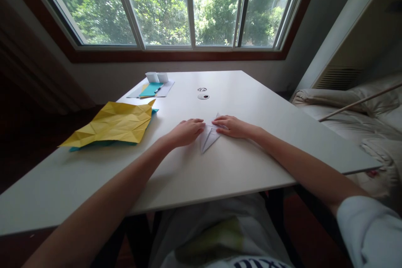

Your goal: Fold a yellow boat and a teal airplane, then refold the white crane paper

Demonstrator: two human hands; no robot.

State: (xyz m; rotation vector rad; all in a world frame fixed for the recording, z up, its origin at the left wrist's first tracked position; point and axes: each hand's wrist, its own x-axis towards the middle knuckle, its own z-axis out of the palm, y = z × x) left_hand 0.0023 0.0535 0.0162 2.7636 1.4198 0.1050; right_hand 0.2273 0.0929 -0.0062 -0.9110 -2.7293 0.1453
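From the head view, the white folded paper [210, 136] lies near the middle of the white table [266, 104], already creased into a narrow pointed shape, though further folds look likely to remain. The left hand [185, 132] lies flat with fingers extended, pressing the paper's left edge, gripping nothing. The right hand [234, 127] likewise presses flat on its right side.

The person wears a white short-sleeved shirt; its right sleeve [369, 228] ends above the elbow. Dark lettering and a yellowish-green patch mark the shirt front [220, 234]. Both forearms are bare.
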